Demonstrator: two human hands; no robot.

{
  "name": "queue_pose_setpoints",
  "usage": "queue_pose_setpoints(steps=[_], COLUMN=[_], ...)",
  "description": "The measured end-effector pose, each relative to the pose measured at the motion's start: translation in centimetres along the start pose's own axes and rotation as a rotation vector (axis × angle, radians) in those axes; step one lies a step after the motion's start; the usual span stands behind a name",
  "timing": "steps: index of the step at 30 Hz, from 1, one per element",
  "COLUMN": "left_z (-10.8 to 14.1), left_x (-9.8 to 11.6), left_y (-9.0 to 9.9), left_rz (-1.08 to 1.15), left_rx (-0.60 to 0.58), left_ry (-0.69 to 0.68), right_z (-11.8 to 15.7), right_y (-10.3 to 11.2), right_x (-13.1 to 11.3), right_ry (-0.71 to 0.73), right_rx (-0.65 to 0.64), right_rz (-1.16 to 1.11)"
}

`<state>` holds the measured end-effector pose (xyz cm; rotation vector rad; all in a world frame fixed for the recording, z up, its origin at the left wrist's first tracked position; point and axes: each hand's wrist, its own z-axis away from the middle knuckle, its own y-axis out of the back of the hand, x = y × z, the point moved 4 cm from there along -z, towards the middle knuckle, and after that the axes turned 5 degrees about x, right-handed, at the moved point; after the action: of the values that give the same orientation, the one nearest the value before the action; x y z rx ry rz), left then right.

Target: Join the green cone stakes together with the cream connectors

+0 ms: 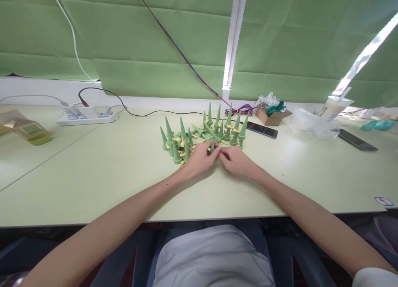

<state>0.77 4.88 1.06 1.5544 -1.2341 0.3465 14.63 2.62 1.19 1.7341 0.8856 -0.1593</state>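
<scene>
Several green cones with small yellow pieces on and around them stand in a cluster (176, 153) at the middle of the table. A few green cones lie tilted among the upright ones. At the near side of the cluster, my left hand (202, 157) has its fingers closed round an upright green cone (212, 145). My right hand (235, 159) touches it from the right, thumb and fingers pinched near the cone's base. Whatever is between the right fingertips is too small and hidden to make out.
Behind the cones on the pale table (118, 183) are a phone (262, 130), an open cardboard box (273, 117) and coiled wires (242, 109). A power strip (88, 117) lies back left; a cup (332, 108), plastic bag (314, 123) and second phone (357, 140) are right.
</scene>
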Motion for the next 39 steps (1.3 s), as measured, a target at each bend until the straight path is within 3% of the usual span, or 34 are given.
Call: queue_pose_setpoints(steps=[39], left_z=[-0.08], left_x=[0.35], left_y=[-0.06], left_rz=[-0.147], left_rx=[-0.008], left_ry=[-0.044], right_z=[0.11], right_y=[-0.07], right_x=[0.05], right_ry=[0.015], right_rx=[-0.056], right_rz=[0.093])
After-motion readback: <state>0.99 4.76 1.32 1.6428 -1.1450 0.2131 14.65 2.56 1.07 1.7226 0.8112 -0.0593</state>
